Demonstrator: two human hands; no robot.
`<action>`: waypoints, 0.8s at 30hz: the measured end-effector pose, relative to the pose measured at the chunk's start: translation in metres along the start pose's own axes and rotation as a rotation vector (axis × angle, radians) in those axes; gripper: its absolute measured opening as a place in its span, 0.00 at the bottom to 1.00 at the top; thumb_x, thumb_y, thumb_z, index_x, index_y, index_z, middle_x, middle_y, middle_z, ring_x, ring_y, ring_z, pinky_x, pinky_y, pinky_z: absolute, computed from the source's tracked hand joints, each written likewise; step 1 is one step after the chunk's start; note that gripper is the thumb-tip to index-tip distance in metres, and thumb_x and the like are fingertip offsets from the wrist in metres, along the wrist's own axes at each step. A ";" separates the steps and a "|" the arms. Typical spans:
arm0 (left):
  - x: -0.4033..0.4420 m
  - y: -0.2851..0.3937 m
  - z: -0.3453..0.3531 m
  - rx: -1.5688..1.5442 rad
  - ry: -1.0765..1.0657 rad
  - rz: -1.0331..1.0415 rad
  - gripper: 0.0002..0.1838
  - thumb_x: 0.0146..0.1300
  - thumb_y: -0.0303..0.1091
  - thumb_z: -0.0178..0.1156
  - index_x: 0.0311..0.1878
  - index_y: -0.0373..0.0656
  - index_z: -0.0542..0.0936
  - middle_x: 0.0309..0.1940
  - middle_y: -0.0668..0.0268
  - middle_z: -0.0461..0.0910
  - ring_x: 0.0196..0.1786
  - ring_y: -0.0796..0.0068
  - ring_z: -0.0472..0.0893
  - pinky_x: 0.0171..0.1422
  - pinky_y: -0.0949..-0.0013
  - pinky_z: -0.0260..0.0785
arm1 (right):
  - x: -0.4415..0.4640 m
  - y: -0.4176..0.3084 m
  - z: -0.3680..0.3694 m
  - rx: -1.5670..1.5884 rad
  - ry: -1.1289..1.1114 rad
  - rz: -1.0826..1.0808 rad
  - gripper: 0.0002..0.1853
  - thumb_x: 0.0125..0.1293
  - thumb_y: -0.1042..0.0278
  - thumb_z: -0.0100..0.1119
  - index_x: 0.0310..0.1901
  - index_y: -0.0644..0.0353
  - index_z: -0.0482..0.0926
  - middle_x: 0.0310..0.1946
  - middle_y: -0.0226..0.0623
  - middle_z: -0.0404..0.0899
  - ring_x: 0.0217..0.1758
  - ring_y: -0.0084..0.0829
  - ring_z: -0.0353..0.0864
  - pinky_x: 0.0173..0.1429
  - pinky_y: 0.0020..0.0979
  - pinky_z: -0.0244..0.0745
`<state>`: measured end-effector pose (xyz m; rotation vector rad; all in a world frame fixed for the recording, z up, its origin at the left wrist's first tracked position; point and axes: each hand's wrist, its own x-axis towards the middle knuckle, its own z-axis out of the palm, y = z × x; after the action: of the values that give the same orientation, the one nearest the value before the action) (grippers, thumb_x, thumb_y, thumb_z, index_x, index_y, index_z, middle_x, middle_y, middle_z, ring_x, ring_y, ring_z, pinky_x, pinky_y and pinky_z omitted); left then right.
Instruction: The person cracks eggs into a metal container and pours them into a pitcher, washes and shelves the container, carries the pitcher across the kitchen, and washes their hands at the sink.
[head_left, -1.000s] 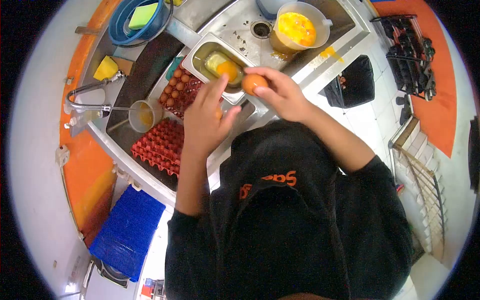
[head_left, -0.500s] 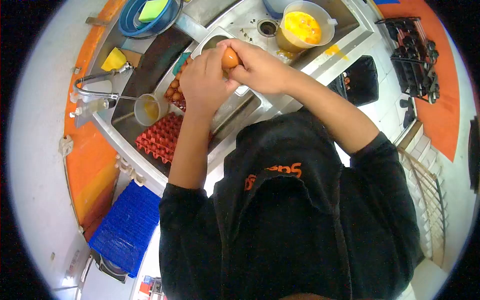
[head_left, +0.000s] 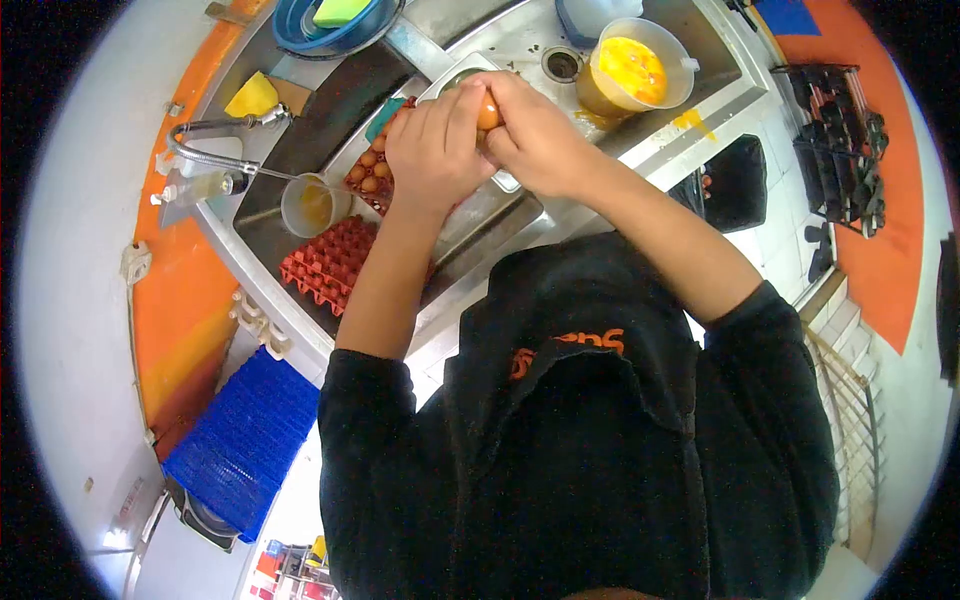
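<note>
Head view showed, nearest to the camera, the black garment (head_left: 585, 460) of the person, with orange letters on it. Beyond it, both forearms reached forward, and the hands met above a metal container (head_left: 440, 84). The left hand (head_left: 440, 150) and the right hand (head_left: 545, 145) were together, with their fingers closed around a brown egg (head_left: 488, 113) from both sides. Only a part of the egg was visible between them, so I could not tell whether its shell was cracked. The hands also covered most of the container, whose pale rim appeared at both sides of them. To the left of the left hand, whole brown eggs (head_left: 369, 184) sat in a tray, and near them lay a stack of red egg trays (head_left: 330, 260). Just beside this stack stood a plastic cup (head_left: 302, 205) with yellowish liquid, under the flexible faucet (head_left: 200, 155). To the right of the container, near the drain (head_left: 562, 65), stood a translucent jug (head_left: 603, 95) which held many yolks. Farther off were a blue basin (head_left: 345, 42) with a green sponge (head_left: 340, 12) and, on the floor at right, a black bin (head_left: 738, 185).
</note>
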<state>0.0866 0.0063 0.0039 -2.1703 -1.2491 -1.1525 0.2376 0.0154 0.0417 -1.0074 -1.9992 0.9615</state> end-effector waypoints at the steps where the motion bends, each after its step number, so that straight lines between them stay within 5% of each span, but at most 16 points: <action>1: 0.002 -0.001 0.000 0.005 0.019 0.007 0.19 0.52 0.43 0.62 0.46 0.43 0.80 0.33 0.70 0.82 0.30 0.74 0.79 0.34 0.70 0.67 | 0.000 -0.001 0.000 0.004 0.005 0.005 0.20 0.55 0.76 0.49 0.52 0.68 0.68 0.46 0.59 0.73 0.53 0.58 0.72 0.61 0.47 0.67; 9: 0.011 -0.014 -0.006 -0.050 0.039 0.034 0.23 0.40 0.34 0.56 0.45 0.44 0.81 0.33 0.70 0.81 0.30 0.72 0.79 0.34 0.69 0.69 | 0.002 0.005 -0.005 -0.141 0.019 -0.086 0.22 0.55 0.74 0.55 0.54 0.64 0.69 0.49 0.53 0.73 0.53 0.55 0.72 0.59 0.46 0.67; 12: 0.008 -0.017 -0.010 -0.127 -0.060 0.054 0.18 0.56 0.40 0.57 0.47 0.42 0.80 0.34 0.64 0.82 0.31 0.67 0.81 0.36 0.66 0.73 | 0.001 0.009 -0.013 -0.220 -0.043 -0.136 0.23 0.56 0.75 0.55 0.56 0.63 0.70 0.50 0.52 0.72 0.54 0.54 0.71 0.61 0.45 0.67; 14: 0.010 -0.016 -0.013 -0.151 -0.098 0.081 0.20 0.54 0.41 0.61 0.49 0.43 0.80 0.34 0.64 0.82 0.32 0.67 0.81 0.36 0.66 0.73 | 0.002 0.011 -0.018 -0.273 -0.066 -0.203 0.23 0.56 0.74 0.56 0.56 0.63 0.70 0.50 0.52 0.72 0.55 0.52 0.72 0.62 0.44 0.67; 20: 0.011 0.002 -0.017 -0.182 -0.254 0.011 0.27 0.45 0.50 0.71 0.50 0.50 0.82 0.31 0.70 0.79 0.32 0.71 0.79 0.35 0.68 0.70 | -0.024 0.024 -0.023 0.622 -0.176 0.412 0.20 0.65 0.72 0.59 0.58 0.61 0.70 0.50 0.34 0.75 0.47 0.22 0.76 0.49 0.26 0.76; 22: 0.005 0.006 -0.025 -0.144 -0.399 -0.065 0.25 0.48 0.50 0.72 0.47 0.47 0.83 0.26 0.66 0.79 0.28 0.67 0.78 0.32 0.65 0.70 | -0.048 0.032 -0.046 0.774 -0.105 0.564 0.18 0.65 0.70 0.59 0.57 0.57 0.72 0.48 0.36 0.78 0.45 0.25 0.80 0.46 0.25 0.76; 24: -0.008 0.013 -0.025 -0.412 -0.263 -0.347 0.20 0.54 0.44 0.69 0.45 0.39 0.82 0.25 0.63 0.79 0.27 0.69 0.78 0.34 0.66 0.72 | -0.089 0.048 -0.078 0.978 0.120 0.702 0.19 0.65 0.69 0.59 0.57 0.57 0.72 0.48 0.36 0.79 0.45 0.29 0.81 0.46 0.28 0.76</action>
<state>0.0837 -0.0212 0.0134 -2.5360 -1.6769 -1.3963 0.3593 -0.0166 0.0173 -1.1101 -0.8036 1.9138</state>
